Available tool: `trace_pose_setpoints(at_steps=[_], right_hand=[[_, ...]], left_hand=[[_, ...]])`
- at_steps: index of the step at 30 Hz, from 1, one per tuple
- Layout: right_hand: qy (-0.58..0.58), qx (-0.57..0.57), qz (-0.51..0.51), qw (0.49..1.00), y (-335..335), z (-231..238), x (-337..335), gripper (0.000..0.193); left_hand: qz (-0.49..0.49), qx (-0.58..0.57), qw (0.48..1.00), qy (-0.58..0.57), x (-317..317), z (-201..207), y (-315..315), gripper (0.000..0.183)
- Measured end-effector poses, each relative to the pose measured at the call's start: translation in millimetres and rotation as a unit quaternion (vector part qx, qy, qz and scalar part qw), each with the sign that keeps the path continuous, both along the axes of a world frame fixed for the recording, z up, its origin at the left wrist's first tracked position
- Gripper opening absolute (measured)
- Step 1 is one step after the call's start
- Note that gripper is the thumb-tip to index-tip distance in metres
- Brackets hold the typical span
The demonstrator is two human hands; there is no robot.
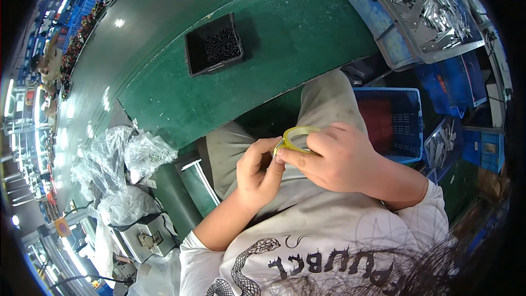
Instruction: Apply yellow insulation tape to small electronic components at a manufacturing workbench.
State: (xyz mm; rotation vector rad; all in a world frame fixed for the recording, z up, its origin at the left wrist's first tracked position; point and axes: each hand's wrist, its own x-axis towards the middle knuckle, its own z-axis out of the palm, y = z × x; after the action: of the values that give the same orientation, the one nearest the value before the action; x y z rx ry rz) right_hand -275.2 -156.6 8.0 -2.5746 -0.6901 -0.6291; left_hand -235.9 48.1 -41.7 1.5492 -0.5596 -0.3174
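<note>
Yellow tape roll (287, 137), long axis roughly left to right, hole facing up, pinched by both hands (258, 168) (342, 159)

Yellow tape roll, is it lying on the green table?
No, the right hand holds the yellow tape roll off the green table, with the left hand at its left edge.

Left forearm (224, 220) and right forearm (402, 182) angled inward, left hand (256, 171) closed in a pinch with thumb and fingertips together, right hand (339, 161) back-up, fingers curled, one digit reaching toward the left fingertips.
</note>
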Motion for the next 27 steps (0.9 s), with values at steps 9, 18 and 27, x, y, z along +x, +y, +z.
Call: trace_pose_setpoints(at_steps=[9, 18, 27], right_hand=[[-0.003, 0.0, -0.004, 1.0, 0.3, -0.1, -0.6, 0.044], [-0.017, -0.021, -0.003, 1.0, -4.1, -1.4, 0.9, 0.044], [-0.004, -0.025, 0.0, 1.0, -8.8, -3.5, -1.2, 0.036]], left_hand=[[-0.035, -0.036, 0.998, 0.041, 1.5, -7.8, 2.9, 0.024], [-0.014, -0.068, 0.995, 0.077, -1.5, -6.9, -5.6, 0.021], [-0.015, -0.103, 0.977, 0.185, 1.1, 4.4, -3.0, 0.022]])
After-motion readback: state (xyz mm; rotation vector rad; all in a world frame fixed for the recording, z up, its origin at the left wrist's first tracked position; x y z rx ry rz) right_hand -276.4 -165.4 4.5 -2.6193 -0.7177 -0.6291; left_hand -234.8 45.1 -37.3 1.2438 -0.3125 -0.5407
